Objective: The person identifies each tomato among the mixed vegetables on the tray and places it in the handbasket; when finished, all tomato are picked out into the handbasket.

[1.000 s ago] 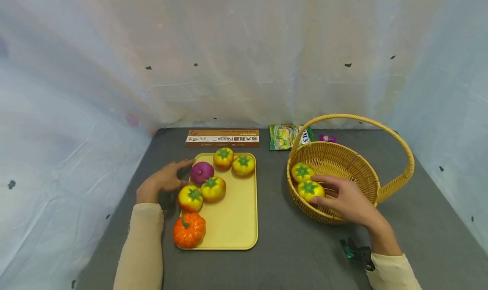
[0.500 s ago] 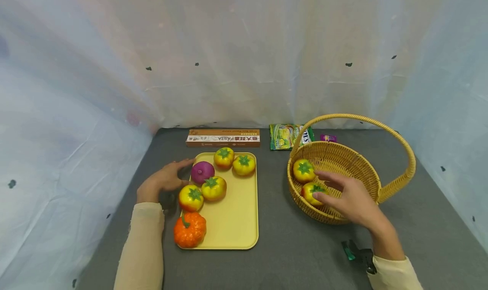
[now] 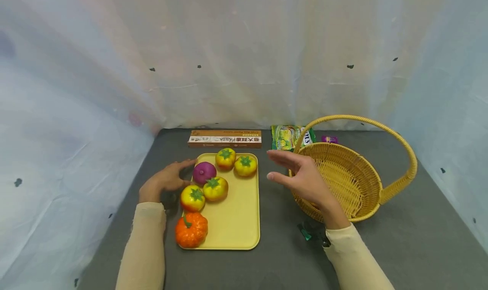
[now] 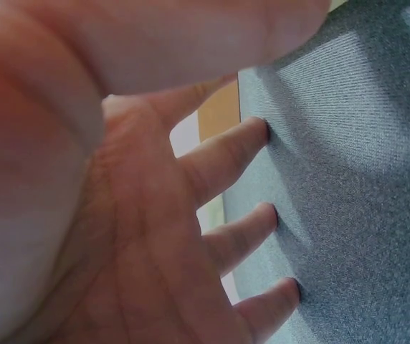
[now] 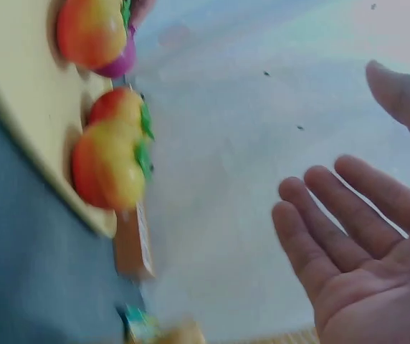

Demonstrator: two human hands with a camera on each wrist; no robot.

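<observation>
My left hand (image 3: pixel 167 179) holds nothing; its fingertips touch the grey tabletop (image 4: pixel 363 215) beside the yellow tray (image 3: pixel 232 222). Along the tray's left side sit a purple onion (image 3: pixel 204 173), two yellow-red persimmons (image 3: pixel 192 199) and an orange pumpkin (image 3: pixel 192 230). Two more persimmons (image 3: pixel 245 166) lie at its far end. With fingers extended and thumb apart, my right hand (image 3: pixel 305 179) hovers over the left rim of the wicker basket (image 3: pixel 370 192). Nothing is in it, as the right wrist view shows the bare palm (image 5: pixel 377 301). Hand and arm hide the basket's left inside.
Behind the tray lies a pasta box (image 3: pixel 225 139). A green snack bag (image 3: pixel 284 137) and a small purple packet (image 3: pixel 329 139) lie behind the basket. The basket's tall handle (image 3: pixel 408 154) arches over it. A pale curtain (image 3: pixel 244 69) surrounds the table.
My right hand has let go of a persimmon in the basket, risen and moved left past the rim. Both persimmons there are now hidden behind it. The left hand stays put.
</observation>
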